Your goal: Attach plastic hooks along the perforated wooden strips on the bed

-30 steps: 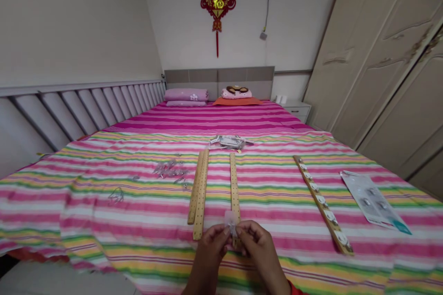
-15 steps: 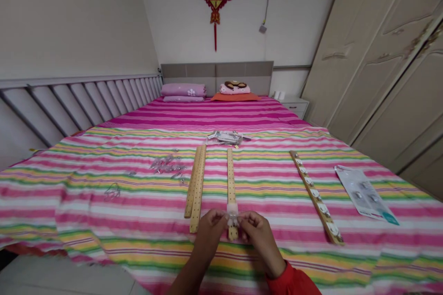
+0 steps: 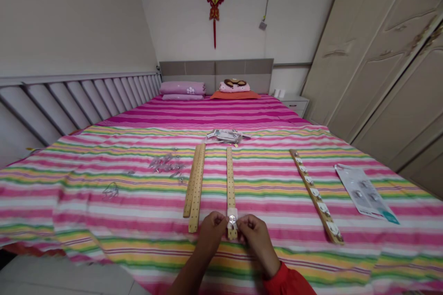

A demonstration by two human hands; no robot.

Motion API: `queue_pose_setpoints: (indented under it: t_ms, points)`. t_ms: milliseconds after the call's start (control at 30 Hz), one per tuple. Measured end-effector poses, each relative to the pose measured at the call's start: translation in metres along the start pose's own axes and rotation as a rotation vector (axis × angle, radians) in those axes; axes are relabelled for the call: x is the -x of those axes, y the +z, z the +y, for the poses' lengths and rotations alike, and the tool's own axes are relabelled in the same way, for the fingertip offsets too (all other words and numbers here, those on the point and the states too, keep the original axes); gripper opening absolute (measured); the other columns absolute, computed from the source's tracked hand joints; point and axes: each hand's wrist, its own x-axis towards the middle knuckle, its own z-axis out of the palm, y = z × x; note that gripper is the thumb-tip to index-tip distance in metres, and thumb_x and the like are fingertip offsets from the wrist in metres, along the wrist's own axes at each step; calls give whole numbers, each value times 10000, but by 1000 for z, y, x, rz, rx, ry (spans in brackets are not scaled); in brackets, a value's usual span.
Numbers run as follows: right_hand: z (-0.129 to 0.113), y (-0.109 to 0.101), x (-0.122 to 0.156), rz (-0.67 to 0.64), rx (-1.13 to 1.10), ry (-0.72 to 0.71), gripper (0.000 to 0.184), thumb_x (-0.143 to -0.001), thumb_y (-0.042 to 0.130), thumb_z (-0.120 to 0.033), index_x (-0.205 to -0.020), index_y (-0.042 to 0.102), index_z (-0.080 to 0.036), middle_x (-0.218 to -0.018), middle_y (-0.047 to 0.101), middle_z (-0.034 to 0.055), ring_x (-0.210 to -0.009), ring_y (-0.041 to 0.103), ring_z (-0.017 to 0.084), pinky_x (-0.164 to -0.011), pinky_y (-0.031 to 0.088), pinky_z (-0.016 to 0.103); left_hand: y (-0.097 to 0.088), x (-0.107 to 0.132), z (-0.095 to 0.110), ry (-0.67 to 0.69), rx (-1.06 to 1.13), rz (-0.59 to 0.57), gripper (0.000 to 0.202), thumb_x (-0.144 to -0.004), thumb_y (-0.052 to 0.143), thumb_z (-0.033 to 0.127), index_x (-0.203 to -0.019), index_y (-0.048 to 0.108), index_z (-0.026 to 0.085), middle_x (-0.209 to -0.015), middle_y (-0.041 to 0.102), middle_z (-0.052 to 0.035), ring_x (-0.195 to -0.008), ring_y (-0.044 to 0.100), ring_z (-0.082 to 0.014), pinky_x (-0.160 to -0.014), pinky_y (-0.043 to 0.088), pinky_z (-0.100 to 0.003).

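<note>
A small metal hook (image 3: 232,219) on a whitish backing lies over the near end of a perforated wooden strip (image 3: 230,179). My left hand (image 3: 212,230) pinches the left edge of the hook's backing. From the other side, my right hand (image 3: 255,233) pinches its right edge. To the left, two more perforated wooden strips (image 3: 196,184) lie side by side, partly touching. A wooden strip (image 3: 313,189) on the right carries a row of several similar metal pieces on white backings.
Loose, small clear packets (image 3: 166,164) lie left of the strips. A clear plastic bag (image 3: 225,136) rests beyond the middle strip. At far right is a blister pack (image 3: 365,193) with metal pieces. Everything lies on a striped bedspread (image 3: 138,235); a railing (image 3: 86,97) borders the left.
The hook and its backing now lie flatter on the strip, with the metal face showing more plainly between my fingers. Both hands have shifted only slightly. The view has tilted a little.
</note>
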Motion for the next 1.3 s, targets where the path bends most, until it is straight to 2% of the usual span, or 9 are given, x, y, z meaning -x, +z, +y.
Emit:
queue_pose_setpoints:
  t_ms: [300, 467, 600, 933, 1033, 1100, 1167, 1233, 1300]
  points:
    - [2, -1, -1, 4, 22, -19, 201, -569, 651, -352, -521, 543, -189, -337, 509, -57, -302, 415, 82, -340, 294, 199, 1, -4, -6, -54, 28, -21, 217, -657, 568, 370, -555, 474, 204, -494, 505, 40, -509, 510, -133, -516, 381, -245]
    - [1, 0, 0, -2, 31, -13, 195, -582, 634, -344, -517, 535, -190, -332, 499, -60, -297, 405, 80, -340, 282, 201, 2, -7, -11, -63, 39, 8, 215, -647, 595, 340, -535, 474, 202, -473, 507, 43, -495, 502, -128, -506, 384, -240]
    - [2, -1, -1, -2, 33, -6, 204, -588, 638, -346, -514, 527, -192, -339, 502, -60, -299, 407, 80, -341, 280, 201, 4, -10, -20, -122, 91, 6, 225, -641, 621, 350, -555, 475, 202, -472, 524, 46, -485, 521, -130, -490, 407, -241]
    - [8, 0, -2, 3, 0, 12, 281, -556, 702, -419, -557, 535, -194, -353, 511, -53, -295, 398, 82, -331, 268, 199, 11, -12, -29, -160, 199, 30, 212, -593, 656, 321, -606, 487, 194, -483, 519, 59, -447, 512, -116, -460, 412, -236]
    - [11, -2, -1, -8, -9, 11, 341, -541, 731, -472, -561, 539, -191, -355, 500, -53, -302, 392, 83, -341, 262, 204, 12, -6, -25, -157, 200, 21, 205, -633, 635, 340, -624, 489, 196, -490, 501, 58, -444, 493, -114, -458, 399, -237]
    - [12, -4, 1, -18, -23, 3, 364, -566, 730, -502, -582, 553, -184, -367, 483, -59, -322, 385, 79, -357, 255, 204, 7, -1, -17, -72, 174, 29, 202, -694, 599, 364, -640, 507, 193, -518, 509, 45, -484, 500, -114, -489, 397, -234]
    - [11, -8, 3, -25, -38, -13, 378, -603, 715, -529, -607, 570, -179, -387, 459, -66, -341, 367, 75, -369, 248, 205, -6, 1, -5, 32, 123, 53, 220, -742, 565, 384, -653, 534, 185, -542, 512, 34, -521, 496, -113, -514, 385, -227]
    - [7, -11, 3, -19, -34, -40, 400, -609, 708, -559, -620, 589, -177, -421, 455, -62, -363, 358, 76, -374, 253, 210, -27, -4, 7, 106, 72, 99, 230, -756, 560, 395, -679, 566, 178, -565, 513, 28, -539, 485, -114, -524, 378, -225]
    - [1, -12, 1, -2, -11, -79, 424, -586, 711, -589, -622, 610, -179, -466, 481, -46, -393, 375, 88, -380, 274, 217, -54, -17, 16, 157, 28, 190, 219, -752, 564, 389, -719, 595, 175, -599, 530, 18, -567, 495, -124, -534, 388, -228]
